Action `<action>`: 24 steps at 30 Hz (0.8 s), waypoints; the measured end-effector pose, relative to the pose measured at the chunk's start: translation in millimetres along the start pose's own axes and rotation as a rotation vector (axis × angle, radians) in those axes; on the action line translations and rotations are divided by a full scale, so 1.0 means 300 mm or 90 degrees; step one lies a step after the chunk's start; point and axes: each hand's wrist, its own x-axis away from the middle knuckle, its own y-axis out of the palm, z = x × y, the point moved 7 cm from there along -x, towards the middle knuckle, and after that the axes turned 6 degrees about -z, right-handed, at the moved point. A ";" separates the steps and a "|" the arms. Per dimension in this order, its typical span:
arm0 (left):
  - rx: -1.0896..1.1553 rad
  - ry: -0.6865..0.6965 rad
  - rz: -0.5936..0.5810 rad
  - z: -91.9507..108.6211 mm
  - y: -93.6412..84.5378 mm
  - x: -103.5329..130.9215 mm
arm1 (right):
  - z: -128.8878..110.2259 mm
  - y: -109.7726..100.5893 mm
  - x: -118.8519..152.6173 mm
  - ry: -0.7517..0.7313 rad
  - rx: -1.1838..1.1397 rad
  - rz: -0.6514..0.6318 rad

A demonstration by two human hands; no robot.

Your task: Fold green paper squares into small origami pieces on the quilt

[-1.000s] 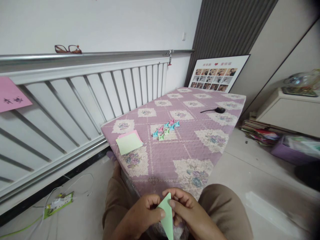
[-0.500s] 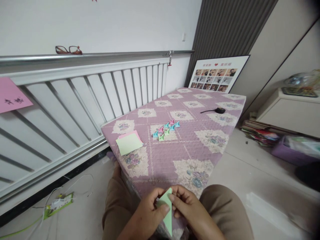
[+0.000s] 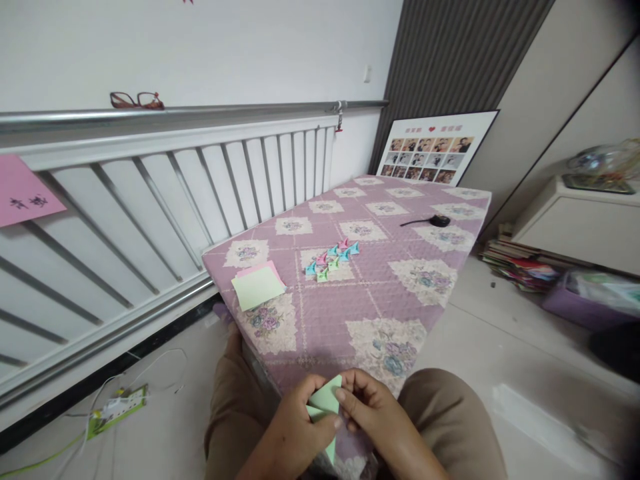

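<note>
A light green folded paper [image 3: 326, 398] is held between my two hands, just over the near edge of the table. My left hand [image 3: 295, 423] is closed on its left side, the thumb pressing across the lower part. At the upper right corner, my right hand [image 3: 367, 403] pinches the paper between thumb and fingers. A gap shows between the upper flap and the lower point of the paper. Farther up the table lie several small folded paper pieces [image 3: 333, 260] in pink, blue and green. To their left rests a stack of green and pink paper sheets [image 3: 259, 287].
The table [image 3: 330, 327] wears a purple floral cover. On it, toward the far right, is a small black object with a strap [image 3: 440, 221]. A white radiator [image 3: 240, 180] runs along the left, with glasses [image 3: 137, 100] on the pipe above. A power strip [image 3: 120, 408] lies on the floor.
The lower part of the green paper has turned down and left, opening a gap below the upper flap. Both hands keep their hold and have barely shifted.
</note>
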 end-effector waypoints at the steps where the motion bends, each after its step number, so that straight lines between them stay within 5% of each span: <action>1: 0.000 0.000 0.007 -0.002 -0.003 0.000 | 0.001 -0.001 -0.001 0.001 0.003 0.000; 8: 0.040 -0.018 -0.002 -0.045 -0.010 -0.002 | -0.003 0.002 0.001 0.002 0.018 0.000; 15: 0.272 -0.041 -0.082 -0.102 0.025 0.006 | -0.001 0.009 0.004 0.014 0.005 -0.017; 24: 0.447 -0.050 -0.122 -0.060 0.049 0.016 | -0.003 0.025 0.003 0.017 -0.022 -0.052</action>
